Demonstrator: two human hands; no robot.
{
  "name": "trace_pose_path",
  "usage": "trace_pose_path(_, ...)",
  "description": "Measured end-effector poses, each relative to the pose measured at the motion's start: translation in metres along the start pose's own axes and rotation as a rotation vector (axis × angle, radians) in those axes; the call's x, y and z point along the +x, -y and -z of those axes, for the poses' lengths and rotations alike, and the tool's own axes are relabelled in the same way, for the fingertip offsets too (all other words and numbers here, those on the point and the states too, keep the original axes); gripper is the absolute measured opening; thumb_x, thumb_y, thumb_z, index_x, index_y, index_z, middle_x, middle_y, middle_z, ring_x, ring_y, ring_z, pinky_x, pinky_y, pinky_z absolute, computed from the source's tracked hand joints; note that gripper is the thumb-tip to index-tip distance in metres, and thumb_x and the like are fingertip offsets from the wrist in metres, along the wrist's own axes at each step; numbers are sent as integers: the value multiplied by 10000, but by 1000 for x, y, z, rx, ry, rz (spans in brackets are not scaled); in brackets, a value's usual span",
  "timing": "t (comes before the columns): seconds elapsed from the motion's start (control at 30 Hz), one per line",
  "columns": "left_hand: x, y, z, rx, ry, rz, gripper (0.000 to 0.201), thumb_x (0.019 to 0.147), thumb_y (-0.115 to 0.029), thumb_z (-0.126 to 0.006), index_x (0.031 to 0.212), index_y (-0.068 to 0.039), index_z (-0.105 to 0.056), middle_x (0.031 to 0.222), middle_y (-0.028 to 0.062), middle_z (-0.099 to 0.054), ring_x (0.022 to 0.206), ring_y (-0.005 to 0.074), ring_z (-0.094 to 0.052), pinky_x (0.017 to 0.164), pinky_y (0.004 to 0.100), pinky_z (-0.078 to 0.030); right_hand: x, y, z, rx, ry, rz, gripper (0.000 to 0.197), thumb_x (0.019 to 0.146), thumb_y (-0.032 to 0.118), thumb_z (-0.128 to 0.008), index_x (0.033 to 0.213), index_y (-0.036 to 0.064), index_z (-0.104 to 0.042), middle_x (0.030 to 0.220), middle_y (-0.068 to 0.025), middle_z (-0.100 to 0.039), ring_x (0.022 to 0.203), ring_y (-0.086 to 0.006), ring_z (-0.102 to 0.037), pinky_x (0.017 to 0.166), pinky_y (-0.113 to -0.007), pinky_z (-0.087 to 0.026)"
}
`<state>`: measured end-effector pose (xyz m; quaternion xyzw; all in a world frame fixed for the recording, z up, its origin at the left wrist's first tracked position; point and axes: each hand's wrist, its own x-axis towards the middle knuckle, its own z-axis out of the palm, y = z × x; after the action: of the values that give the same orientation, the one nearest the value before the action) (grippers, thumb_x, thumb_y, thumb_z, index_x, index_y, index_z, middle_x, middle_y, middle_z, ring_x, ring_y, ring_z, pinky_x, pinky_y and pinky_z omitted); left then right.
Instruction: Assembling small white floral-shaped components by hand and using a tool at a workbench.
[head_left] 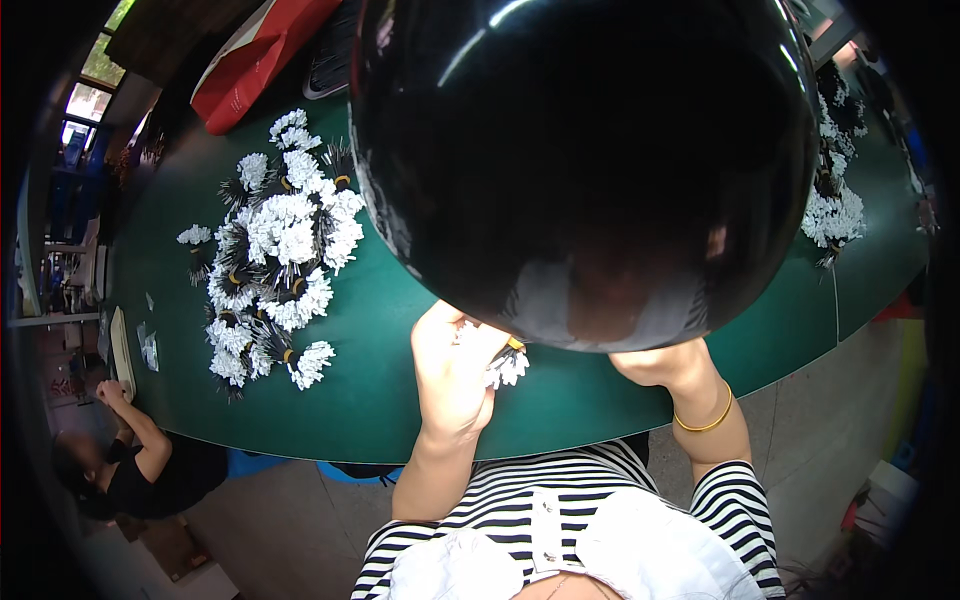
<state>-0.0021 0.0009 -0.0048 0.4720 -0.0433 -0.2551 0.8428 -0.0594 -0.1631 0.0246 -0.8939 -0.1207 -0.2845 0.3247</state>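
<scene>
My left hand (447, 375) is closed around a small bundle of wires with white connector ends (511, 370). A strip of yellow band shows on the bundle beside my thumb. A large glossy black rounded object (590, 170) fills the upper middle of the view and covers part of both hands. My right hand (660, 364) comes up from the right, its fingers hidden under that black object, so whatever it touches is out of sight. To the left, a pile of similar wire bundles (285, 235), black with white ends and yellow bands, lies on the green table (370, 385).
More white-ended bundles (833, 215) lie on the table's far right. Toward the back left are a red bag (250, 75) and a dark tray (330, 60). Another person (140, 450) in black works at the left edge, near small clear plastic pieces (149, 348).
</scene>
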Motion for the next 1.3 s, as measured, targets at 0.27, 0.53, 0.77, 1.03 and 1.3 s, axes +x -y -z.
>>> trace_pose_path(0.27, 1, -3, -3, 50, -9, -55, 96, 765, 31, -563, 860, 48, -563, 768, 68, -608, 672, 81, -569, 645, 192, -452, 4, 5, -10, 45, -49, -100, 86, 742, 40, -618, 777, -37, -632, 712, -142, -628, 611, -270, -606, 577, -319, -492)
trace_pose_path(0.53, 2, -4, -7, 35, -27, -38, 57, 768, 37, -565, 824, 37, -566, 755, 59, -604, 642, 61, -549, 607, 174, -430, 4, 4, -14, 113, -29, -149, 87, 753, 47, -609, 778, -31, -639, 692, -141, -631, 585, -258, -607, 563, -301, -487)
trace_pose_path(0.77, 4, -1, -14, 93, 47, -76, 82, 778, 33, -557, 857, 46, -573, 765, 55, -603, 659, 61, -541, 622, 178, -424, 1, 6, 0, 150, 83, -246, 101, 762, 58, -609, 788, -34, -642, 695, -145, -632, 581, -258, -604, 552, -295, -481)
trace_pose_path(1.03, 2, 0, 1, 245, -17, -192, 75, 770, 11, -574, 841, 34, -569, 735, 30, -580, 606, 41, -497, 571, 160, -387, 0, 1, -20, 201, 101, -190, 92, 749, 47, -619, 787, -36, -637, 718, -145, -633, 599, -260, -608, 565, -297, -487)
trace_pose_path(1.3, 3, 5, 4, 555, -29, -463, 76, 767, -22, -590, 799, 27, -542, 644, 20, -541, 476, 24, -436, 434, 152, -330, 0, 2, -18, 130, -18, -91, 97, 747, 39, -610, 806, -35, -632, 736, -137, -630, 619, -246, -605, 574, -302, -488)
